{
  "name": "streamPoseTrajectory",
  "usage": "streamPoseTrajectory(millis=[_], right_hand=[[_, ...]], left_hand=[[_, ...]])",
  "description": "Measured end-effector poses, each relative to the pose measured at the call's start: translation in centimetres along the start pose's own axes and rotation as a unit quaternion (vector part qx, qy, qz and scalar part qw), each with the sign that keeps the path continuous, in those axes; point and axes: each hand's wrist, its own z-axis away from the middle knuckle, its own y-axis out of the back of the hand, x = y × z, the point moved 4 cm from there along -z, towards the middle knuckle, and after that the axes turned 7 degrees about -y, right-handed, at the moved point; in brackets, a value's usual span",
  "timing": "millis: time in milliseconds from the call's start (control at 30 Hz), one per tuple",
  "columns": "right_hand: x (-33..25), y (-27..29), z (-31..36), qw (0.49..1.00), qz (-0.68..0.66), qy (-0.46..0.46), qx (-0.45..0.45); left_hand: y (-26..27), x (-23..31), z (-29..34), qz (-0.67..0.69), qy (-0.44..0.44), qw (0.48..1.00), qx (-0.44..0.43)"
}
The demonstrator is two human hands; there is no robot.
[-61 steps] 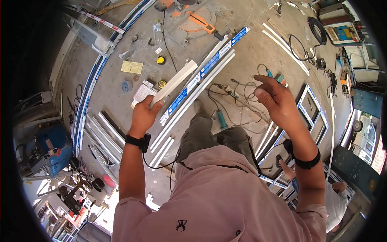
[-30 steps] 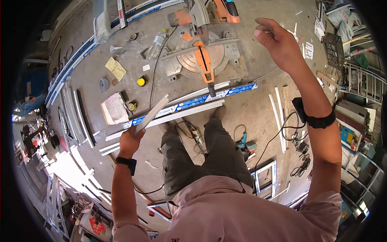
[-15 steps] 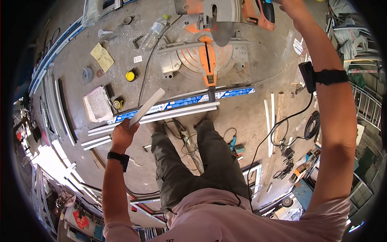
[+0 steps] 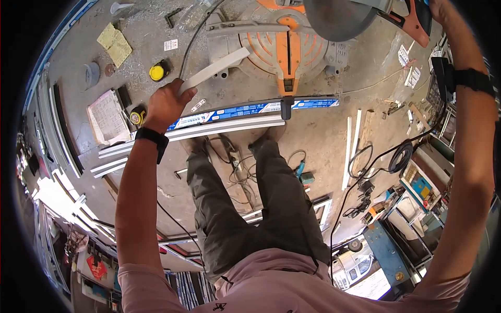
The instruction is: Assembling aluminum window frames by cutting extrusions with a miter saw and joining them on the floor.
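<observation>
My left hand (image 4: 169, 104) is closed round one end of a short pale grey profile strip (image 4: 219, 67). The strip slants up to the right, its far end over the left side of the mitre saw's base (image 4: 287, 52); whether it touches is unclear. At the upper right, my right hand (image 4: 442, 12) is wrapped round the saw's orange and black handle (image 4: 416, 28), partly cut by the picture's rim. The round saw blade (image 4: 339, 20) hangs raised above the back of the base.
Blue-wrapped profile (image 4: 245, 110) and long white profiles (image 4: 209, 130) lie between my feet and the saw. Yellow tape measures (image 4: 157, 72), a paper sheet (image 4: 107, 119) and a dark cable (image 4: 190, 52) are at left. A coiled black hose (image 4: 401, 157) lies right.
My left hand has carried the strip up and right toward the saw base. The saw head and my right hand appear farther right; the whole view has shifted too.
</observation>
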Motion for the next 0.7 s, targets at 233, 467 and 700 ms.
streamPoseTrajectory(millis=[233,467,700], right_hand=[[0.6,0.1,0.2,1.0,-0.003,0.012,0.024],[0.1,-0.4,0.7,0.995,0.053,0.081,-0.016],[0.6,0.5,-0.5,0.999,-0.001,0.029,0.032]], left_hand=[[-2.1,0.8,-5.9,-0.025,-0.061,0.998,-0.002],[-2.3,-0.1,-7.7,-0.052,-0.01,0.998,0.035],[-3.8,-1.5,-9.3,-0.092,0.054,0.993,0.05]])
